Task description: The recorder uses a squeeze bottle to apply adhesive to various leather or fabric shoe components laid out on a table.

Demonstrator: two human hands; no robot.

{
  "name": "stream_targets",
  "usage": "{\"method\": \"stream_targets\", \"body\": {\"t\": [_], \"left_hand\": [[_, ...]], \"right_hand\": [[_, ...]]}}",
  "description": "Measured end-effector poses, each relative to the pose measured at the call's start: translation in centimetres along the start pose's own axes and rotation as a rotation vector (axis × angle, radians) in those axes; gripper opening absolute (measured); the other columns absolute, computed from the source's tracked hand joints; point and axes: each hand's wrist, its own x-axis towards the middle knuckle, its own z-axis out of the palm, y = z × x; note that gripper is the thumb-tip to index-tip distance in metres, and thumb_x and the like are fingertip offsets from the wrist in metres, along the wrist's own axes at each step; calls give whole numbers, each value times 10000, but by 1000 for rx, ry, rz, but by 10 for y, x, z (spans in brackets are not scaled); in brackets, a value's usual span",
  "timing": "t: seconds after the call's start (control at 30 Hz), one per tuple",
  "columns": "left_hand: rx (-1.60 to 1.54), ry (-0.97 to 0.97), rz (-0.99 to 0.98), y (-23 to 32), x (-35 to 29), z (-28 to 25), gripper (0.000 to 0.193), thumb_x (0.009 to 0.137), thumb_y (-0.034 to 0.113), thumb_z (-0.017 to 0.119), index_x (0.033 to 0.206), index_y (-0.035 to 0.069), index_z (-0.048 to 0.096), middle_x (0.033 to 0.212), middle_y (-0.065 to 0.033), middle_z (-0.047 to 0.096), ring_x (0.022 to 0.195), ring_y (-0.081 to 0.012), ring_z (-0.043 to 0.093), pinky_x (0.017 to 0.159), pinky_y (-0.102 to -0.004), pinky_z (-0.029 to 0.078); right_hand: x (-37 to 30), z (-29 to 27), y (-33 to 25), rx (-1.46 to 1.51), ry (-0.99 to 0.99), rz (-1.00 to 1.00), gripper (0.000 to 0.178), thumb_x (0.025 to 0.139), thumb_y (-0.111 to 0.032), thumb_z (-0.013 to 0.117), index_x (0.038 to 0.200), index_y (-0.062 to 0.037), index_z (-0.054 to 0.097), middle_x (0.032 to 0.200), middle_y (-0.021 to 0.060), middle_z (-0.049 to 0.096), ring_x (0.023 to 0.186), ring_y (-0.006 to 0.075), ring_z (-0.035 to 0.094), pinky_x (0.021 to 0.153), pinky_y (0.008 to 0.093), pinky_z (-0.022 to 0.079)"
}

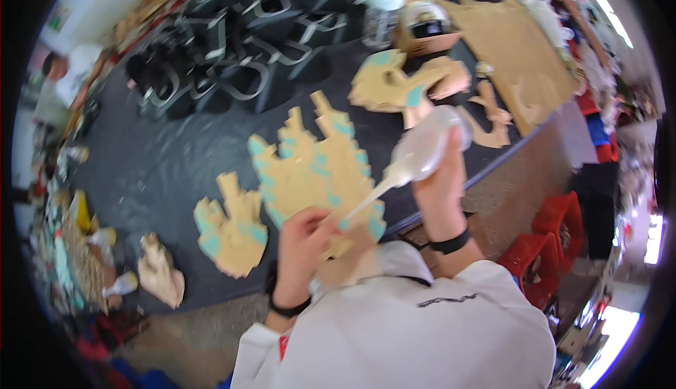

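Note:
My right hand is wrapped round a whitish translucent squeeze bottle with a long thin nozzle. The bottle tilts down to the left, its nozzle tip close to the fingers of my left hand. Those fingers are closed in a pinch on a tan piece, partly hidden and blurred. Just beyond lies a spread of overlapping tan pieces with teal-marked ends. A smaller fan of such pieces rests left of it, and another group lies farther off at the right.
Black curved parts with pale edges crowd the far side of the dark table. A clear jar and a cardboard box stand at the back, near a brown sheet. Red stools are at right; another person is at far left.

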Motion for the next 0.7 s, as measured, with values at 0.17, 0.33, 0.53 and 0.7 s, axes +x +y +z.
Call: {"method": "stream_targets", "body": {"t": [0.17,0.33,0.53,0.7], "left_hand": [[-3,-78,23,3,4,10,108,803,89,570,844,-5,604,681,-24,610,519,1,427,446,-155,293],[19,-51,40,2,1,2,101,801,77,575,837,-8,616,680,-37,619,504,1,420,434,-159,278],[-34,-57,35,5,-1,-2,98,792,54,585,848,-19,618,670,-46,614,495,-1,421,430,-160,280],[-25,-56,59,3,0,0,100,791,51,587,856,-20,615,664,-42,613,499,-3,439,427,-155,288]], "right_hand": [[4,-11,-3,-121,65,-80,521,830,-454,508,1172,-76,400,1037,75,508,949,205,528,803,362,466],[2,-12,1,-135,62,-64,518,837,-437,506,1186,-75,380,1059,81,494,973,214,515,813,381,462],[7,-10,7,-153,51,-92,520,840,-429,506,1193,-74,369,1067,88,489,980,223,513,812,394,460],[4,-2,7,-108,60,-75,448,859,-366,501,1157,-41,424,1051,76,513,958,184,531,806,332,465]]}}
